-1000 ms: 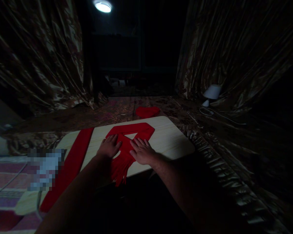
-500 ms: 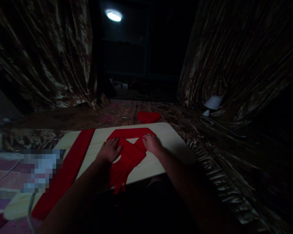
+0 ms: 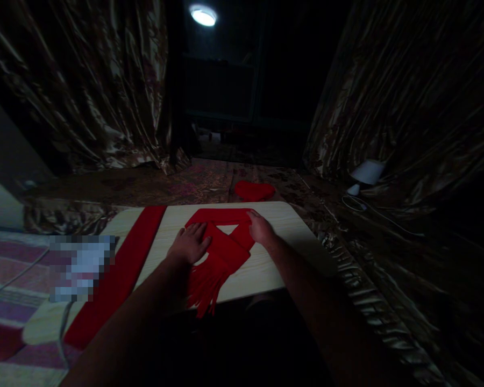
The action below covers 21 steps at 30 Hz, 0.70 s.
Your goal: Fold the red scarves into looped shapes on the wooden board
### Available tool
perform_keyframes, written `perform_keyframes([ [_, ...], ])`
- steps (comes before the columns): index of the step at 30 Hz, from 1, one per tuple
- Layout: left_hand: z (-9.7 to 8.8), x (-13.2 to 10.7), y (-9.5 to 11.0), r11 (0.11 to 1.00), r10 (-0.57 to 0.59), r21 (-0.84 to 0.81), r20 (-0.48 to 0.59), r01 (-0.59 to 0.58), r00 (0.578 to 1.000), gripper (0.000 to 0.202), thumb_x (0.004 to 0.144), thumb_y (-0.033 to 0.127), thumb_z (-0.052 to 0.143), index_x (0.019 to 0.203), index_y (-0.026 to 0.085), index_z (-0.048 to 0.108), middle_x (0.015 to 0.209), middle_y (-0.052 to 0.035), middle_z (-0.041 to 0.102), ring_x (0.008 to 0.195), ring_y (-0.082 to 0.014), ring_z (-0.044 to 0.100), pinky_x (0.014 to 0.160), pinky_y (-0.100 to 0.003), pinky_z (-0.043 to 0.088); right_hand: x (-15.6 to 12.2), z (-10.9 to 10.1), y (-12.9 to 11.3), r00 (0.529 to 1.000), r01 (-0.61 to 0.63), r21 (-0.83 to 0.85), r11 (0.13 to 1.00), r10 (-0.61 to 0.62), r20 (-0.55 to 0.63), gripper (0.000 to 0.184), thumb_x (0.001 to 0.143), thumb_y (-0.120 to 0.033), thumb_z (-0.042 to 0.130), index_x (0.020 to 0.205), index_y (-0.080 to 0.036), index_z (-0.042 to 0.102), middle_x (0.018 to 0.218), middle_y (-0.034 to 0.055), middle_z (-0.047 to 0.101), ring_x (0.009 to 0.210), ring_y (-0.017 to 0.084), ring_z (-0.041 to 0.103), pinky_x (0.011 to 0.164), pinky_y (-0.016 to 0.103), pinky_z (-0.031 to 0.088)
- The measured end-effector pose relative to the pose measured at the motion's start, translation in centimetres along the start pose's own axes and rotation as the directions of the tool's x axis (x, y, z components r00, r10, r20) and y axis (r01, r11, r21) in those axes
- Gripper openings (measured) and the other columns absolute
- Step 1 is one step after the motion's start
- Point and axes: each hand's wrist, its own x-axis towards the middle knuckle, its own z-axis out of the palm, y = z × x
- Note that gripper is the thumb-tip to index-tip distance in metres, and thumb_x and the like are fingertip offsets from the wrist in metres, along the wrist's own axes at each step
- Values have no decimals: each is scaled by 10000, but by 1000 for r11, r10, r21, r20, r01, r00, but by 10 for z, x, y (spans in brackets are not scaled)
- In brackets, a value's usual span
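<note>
A red fringed scarf (image 3: 228, 252) lies folded on a pale wooden board (image 3: 173, 236). Its top band runs across, and its two ends cross below, framing a small triangle of bare wood. The fringe hangs down toward the near edge. My left hand (image 3: 190, 243) rests on the scarf's left corner with fingers spread. At the upper right corner, my right hand (image 3: 260, 228) touches the fold, its fingers stretched out along the edge. Part of the cloth there is hidden under that hand.
A long red strip of cloth (image 3: 123, 269) crosses the board's left side. Behind the board sits a red cloth item (image 3: 254, 190). A blurred-out object (image 3: 83, 266) with a cable lies at left. A small white lamp (image 3: 367, 173) stands at far right. Curtains (image 3: 116, 80) flank the dark window.
My right hand has shifted up to the scarf's upper right corner, and its fingers have straightened. My left hand stays on the left corner. The whole view has swung slightly.
</note>
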Motion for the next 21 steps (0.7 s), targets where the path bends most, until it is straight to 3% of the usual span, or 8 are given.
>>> perform_keyframes([
  [2,-1,0,1,1000,-6,-1,3,6,1000,745,982,590,234,1600,178,295,1627,-111,340,1503,-292,296,1202,-503,226,-1,7,6,998,51,1,999,-51,22,668,824,-34,500,1491,-69,461,1572,157,420,1453,192,391,1179,280,349],
  [5,-2,1,2,1000,-23,0,20,23,1000,759,982,594,224,1600,159,288,1634,-123,323,1507,-294,285,1205,-494,219,-4,14,14,997,51,0,999,-51,55,642,858,-79,499,1494,-8,441,1581,198,389,1482,213,349,1198,295,327],
  [12,-5,0,8,998,-60,36,18,59,998,786,979,593,229,1585,98,305,1629,-168,318,1501,-314,291,1203,-476,225,-21,17,21,991,135,13,991,-135,-6,570,981,-205,387,1507,13,418,1606,184,341,1479,209,358,1213,305,306],
  [21,-9,-2,11,994,-90,59,27,88,996,800,975,592,199,1571,73,325,1617,-174,340,1492,-316,307,1187,-509,243,-28,17,18,997,73,7,997,-73,-37,561,986,-250,381,1506,-50,452,1590,136,389,1413,204,461,1200,307,326],
])
